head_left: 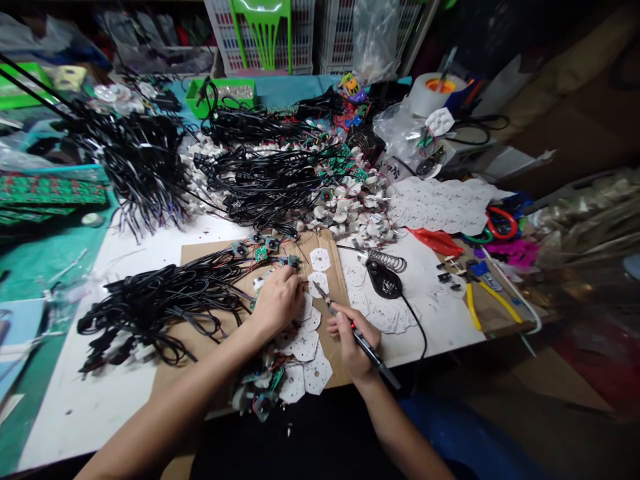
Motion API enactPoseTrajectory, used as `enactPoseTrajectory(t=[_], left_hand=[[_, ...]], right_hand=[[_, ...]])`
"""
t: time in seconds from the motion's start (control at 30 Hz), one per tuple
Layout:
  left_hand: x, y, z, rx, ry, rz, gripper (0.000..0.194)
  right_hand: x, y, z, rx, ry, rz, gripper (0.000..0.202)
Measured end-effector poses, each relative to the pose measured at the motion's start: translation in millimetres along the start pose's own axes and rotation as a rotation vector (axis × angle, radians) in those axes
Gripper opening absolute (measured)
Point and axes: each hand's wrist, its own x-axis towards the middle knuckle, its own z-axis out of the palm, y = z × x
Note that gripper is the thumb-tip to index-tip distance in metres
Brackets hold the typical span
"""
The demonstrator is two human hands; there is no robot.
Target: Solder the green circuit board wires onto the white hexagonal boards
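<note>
My right hand is wrapped round a soldering iron with a small red light. Its tip points up and left, over a white hexagonal LED board on the cardboard. Just left of that board, my left hand has its fingers pinched together, and whatever they hold is hidden. A bundle of black cables lies to its left, with small green circuit boards at the wire ends. More white boards overlap in a row below the iron's tip.
A soldering-iron stand with a coil stands right of the cardboard. Beyond it lie yellow-handled pliers and white board sheets. Piled black cables cross the back. Green circuit panels sit at the far left, and a green tray stands behind.
</note>
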Motion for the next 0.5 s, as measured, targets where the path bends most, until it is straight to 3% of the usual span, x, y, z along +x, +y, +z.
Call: enactPoseTrajectory(t=[0.27, 0.5], left_hand=[[-0.5, -5.3, -11.3, -0.169, 0.036, 0.019, 0.015], [-0.6, -6.2, -13.4, -0.145, 0.013, 0.071, 0.021]], right_hand=[[4.1, -1.1, -0.2, 0.086, 0.037, 0.053, 0.032], [3.6, -1.2, -1.0, 0.074, 0.014, 0.065, 0.032]])
